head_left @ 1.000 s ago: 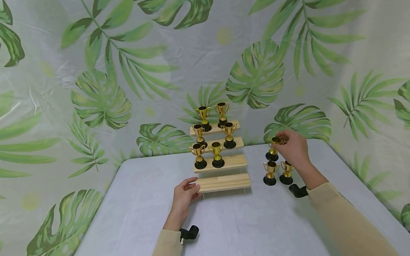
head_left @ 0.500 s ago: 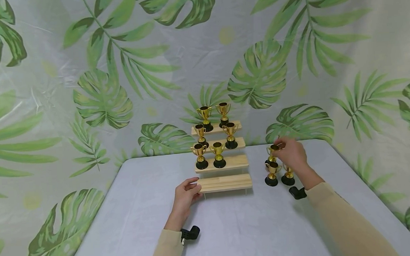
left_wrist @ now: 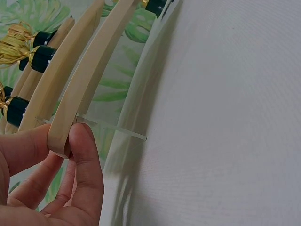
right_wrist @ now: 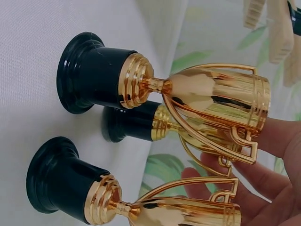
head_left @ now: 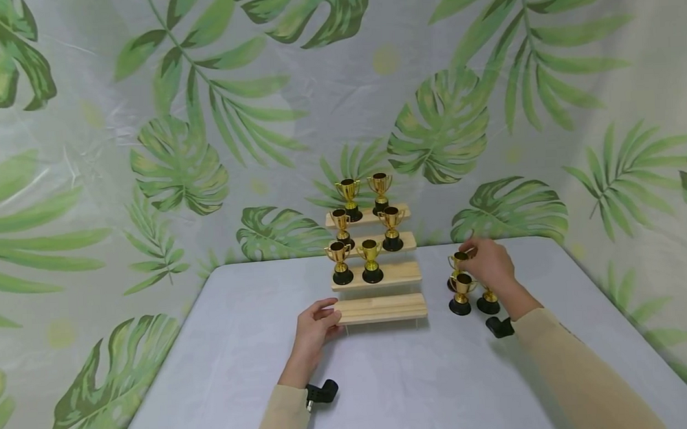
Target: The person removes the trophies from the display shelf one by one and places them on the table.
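My left hand [head_left: 313, 329] pinches the left end of the lowest wooden board [head_left: 380, 308] of a tiered display stand. In the left wrist view its thumb and fingertips lie on either side of the board's end [left_wrist: 60, 141]. At the right, my right hand [head_left: 492, 265] grips a small gold trophy cup [head_left: 457, 262] by its upper part. That cup stands upright behind two others, a front trophy [head_left: 461, 291] and one beside it [head_left: 488, 300]. The right wrist view shows the gripped trophy's black base [right_wrist: 141, 121], with the fingers partly hidden behind the nearer cups.
Trophies stand in pairs on the top board [head_left: 368, 217], the second board [head_left: 370, 244] and the third board [head_left: 403, 273]. Clear supports hold the boards apart. The stand is on a white-covered table [head_left: 234, 350] before a leaf-print curtain [head_left: 292, 126].
My right hand has brought the rear trophy lower and a little left, closer behind the front ones. The left hand keeps its hold on the board. The head view has shifted slightly.
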### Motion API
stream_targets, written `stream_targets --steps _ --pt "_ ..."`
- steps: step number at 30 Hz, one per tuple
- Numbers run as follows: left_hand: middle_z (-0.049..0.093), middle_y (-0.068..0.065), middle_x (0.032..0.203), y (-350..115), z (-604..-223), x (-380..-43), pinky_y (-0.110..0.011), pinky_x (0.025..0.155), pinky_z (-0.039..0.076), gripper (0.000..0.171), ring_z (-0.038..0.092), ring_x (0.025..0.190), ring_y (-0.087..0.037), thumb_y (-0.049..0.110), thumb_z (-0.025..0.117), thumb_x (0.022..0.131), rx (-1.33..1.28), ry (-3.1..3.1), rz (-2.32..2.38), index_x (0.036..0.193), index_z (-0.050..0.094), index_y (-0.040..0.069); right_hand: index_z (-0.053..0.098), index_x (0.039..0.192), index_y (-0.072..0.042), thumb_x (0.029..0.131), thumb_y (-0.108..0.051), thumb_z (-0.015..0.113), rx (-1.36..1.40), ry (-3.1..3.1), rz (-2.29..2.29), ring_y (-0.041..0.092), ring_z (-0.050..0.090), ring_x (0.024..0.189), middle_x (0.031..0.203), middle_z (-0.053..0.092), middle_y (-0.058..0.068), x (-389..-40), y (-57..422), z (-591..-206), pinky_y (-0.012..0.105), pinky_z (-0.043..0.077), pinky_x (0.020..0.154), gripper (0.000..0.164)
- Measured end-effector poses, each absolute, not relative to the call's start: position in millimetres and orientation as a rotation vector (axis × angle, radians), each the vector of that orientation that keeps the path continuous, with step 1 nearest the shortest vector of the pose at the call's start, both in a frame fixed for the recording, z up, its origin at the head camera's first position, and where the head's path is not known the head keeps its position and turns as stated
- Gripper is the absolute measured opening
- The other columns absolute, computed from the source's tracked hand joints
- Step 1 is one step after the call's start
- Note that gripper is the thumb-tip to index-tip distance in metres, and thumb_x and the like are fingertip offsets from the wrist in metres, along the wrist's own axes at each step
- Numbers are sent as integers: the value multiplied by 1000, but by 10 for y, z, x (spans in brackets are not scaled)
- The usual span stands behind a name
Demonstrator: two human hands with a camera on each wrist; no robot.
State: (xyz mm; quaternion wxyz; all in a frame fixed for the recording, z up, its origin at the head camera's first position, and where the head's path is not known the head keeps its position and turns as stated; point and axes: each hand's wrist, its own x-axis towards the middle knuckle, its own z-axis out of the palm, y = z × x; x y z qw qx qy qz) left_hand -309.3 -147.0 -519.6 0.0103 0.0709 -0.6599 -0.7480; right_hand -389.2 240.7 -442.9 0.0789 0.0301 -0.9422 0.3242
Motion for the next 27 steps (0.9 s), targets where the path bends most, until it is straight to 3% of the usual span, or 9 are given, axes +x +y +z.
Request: stream_targets --steps 16,27 --pt "63 -16 106 -1457 -5165 -3062 -32 73 60 38 66 85 -22 2 70 93 218 -2067 -2326 130 63 -1 65 126 -9 89 -27 76 110 -2878 979 34 64 90 115 67 19 -3886 2416 -4410 39 52 59 43" --pt "61 -15 105 -1463 -5170 -3058 -38 79 61 42 66 82 -20 3 72 92 218 -2064 -2337 132 61 -3 65 124 -8 95 -28 69 128 -2831 961 35 64 90 113 68 18 -3822 2431 -4351 44 54 64 35"
